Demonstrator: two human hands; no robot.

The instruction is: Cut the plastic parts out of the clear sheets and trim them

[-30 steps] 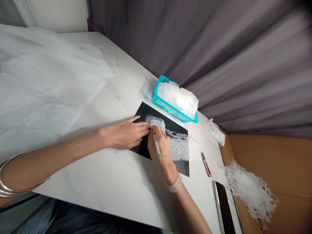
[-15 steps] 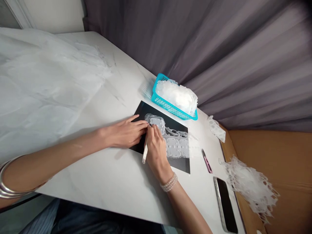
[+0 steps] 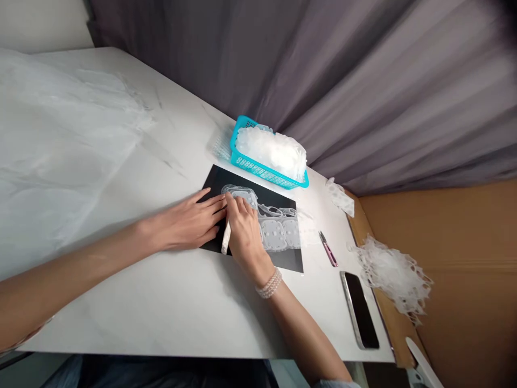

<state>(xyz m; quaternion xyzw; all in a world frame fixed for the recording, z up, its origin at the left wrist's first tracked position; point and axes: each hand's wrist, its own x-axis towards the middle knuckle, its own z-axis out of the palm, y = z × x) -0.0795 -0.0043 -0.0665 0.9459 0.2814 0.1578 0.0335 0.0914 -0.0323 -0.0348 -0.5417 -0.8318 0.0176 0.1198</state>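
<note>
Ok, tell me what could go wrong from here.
The white lace piece lies loose on the black sheet, with nothing visibly fixing it except the left hand and right hand, so it might shift if they lift. The white pen-like tool in the right hand could snag the openwork. The pink-handled scissors nearby could catch the lace's far end.

A white marble-look surface (image 3: 121, 307) carries a black sheet (image 3: 212, 180) at centre, a teal plastic basket (image 3: 258, 171) just behind it, and sheer white fabric (image 3: 52, 134) spread across the left end. A lace scrap (image 3: 340, 196), small pink scissors (image 3: 328, 249) and a phone (image 3: 358, 310) lie toward the right edge.
</note>
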